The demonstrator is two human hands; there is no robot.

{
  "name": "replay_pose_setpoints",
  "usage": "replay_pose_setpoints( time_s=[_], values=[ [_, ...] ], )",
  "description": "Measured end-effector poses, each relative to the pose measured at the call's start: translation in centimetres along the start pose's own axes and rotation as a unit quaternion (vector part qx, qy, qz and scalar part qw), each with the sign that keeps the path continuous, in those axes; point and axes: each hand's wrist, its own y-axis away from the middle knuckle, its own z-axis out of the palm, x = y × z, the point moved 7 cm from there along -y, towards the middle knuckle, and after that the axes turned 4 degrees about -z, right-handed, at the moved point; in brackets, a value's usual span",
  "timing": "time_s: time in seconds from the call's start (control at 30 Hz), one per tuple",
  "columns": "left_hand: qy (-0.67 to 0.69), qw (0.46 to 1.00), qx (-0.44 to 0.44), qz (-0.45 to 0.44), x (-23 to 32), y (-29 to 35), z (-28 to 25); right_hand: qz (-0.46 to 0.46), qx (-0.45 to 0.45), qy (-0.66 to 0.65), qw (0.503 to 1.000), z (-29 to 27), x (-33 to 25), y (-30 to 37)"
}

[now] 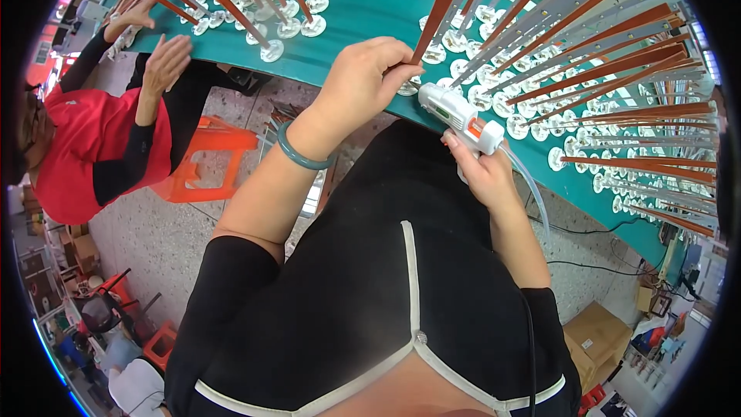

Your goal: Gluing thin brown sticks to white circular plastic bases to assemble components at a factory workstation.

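My left hand (369, 81), with a green bangle on its wrist, is closed in a pinch at the lower end of an upright LED strip with an orange-brown back (445, 4). A round white base (409, 87) sits under those fingertips, partly hidden. My right hand (486, 174) grips a white glue gun (451, 108) with an orange trigger. Its nozzle points at the foot of the strip, close to my left fingertips. From the gun's back hangs a long translucent glue stick (538, 197).
Many strips on round bases (556, 158) crowd the green tabletop (347, 19), mostly to the right. At the left, a co-worker in red holds both hands (166, 62) near the table edge. An orange stool (204, 162), cables and a cardboard box (598, 340) are on the floor.
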Motion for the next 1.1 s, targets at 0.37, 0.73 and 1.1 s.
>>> replay_pose_setpoints(
  time_s=[0.37,0.73,1.1],
  values=[
    [-0.001,1.000,0.012,0.001,-0.4,-0.1,0.2,-0.017,0.014,0.022,1.000,0.1,-0.2,-0.2],
    [-0.001,1.000,0.010,-0.008,0.0,0.3,-0.1,0.001,0.020,0.011,1.000,0.0,0.1,0.0],
    [0.014,0.997,-0.062,-0.034,0.8,-0.3,-0.3,0.008,0.024,-0.101,0.995,-0.7,1.9,1.0]
  ],
)
